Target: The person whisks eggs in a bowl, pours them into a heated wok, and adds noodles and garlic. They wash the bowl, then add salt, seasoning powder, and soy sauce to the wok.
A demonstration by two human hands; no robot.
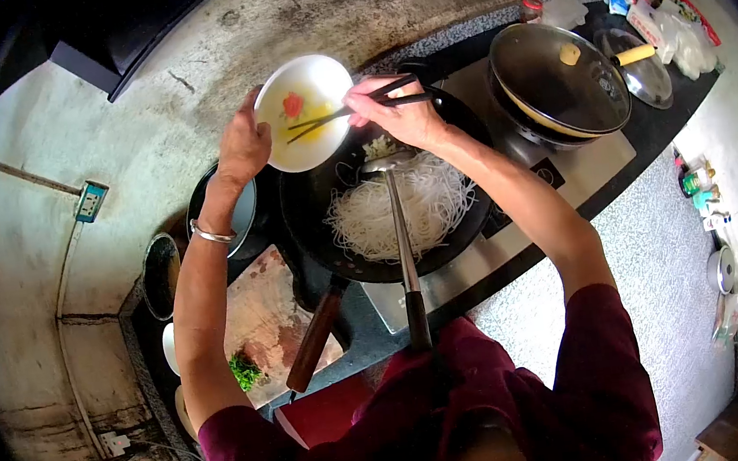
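Observation:
My left hand (244,143) grips the rim of a white bowl (328,73), which is tilted toward me above the wok. Yellow liquid, apparently egg, lies inside around a red flower print. Dark chopsticks (399,92) are closed in my right hand (392,114), their tips in the bowl. Below both hands sits a black wok (315,237) with a wooden handle (318,338). White noodles (403,208) fill its middle, with small pale bits at the far side. A metal ladle (400,227) rests across the noodles, its dark handle pointing toward me.
Left of the wok, a cutting board (261,320) bears chopped greens (244,370). A second pan (556,77) with a glass lid stands on the right burner. Another lid (642,72), bags (689,39) and a red-capped jar (531,9) sit farther along the counter.

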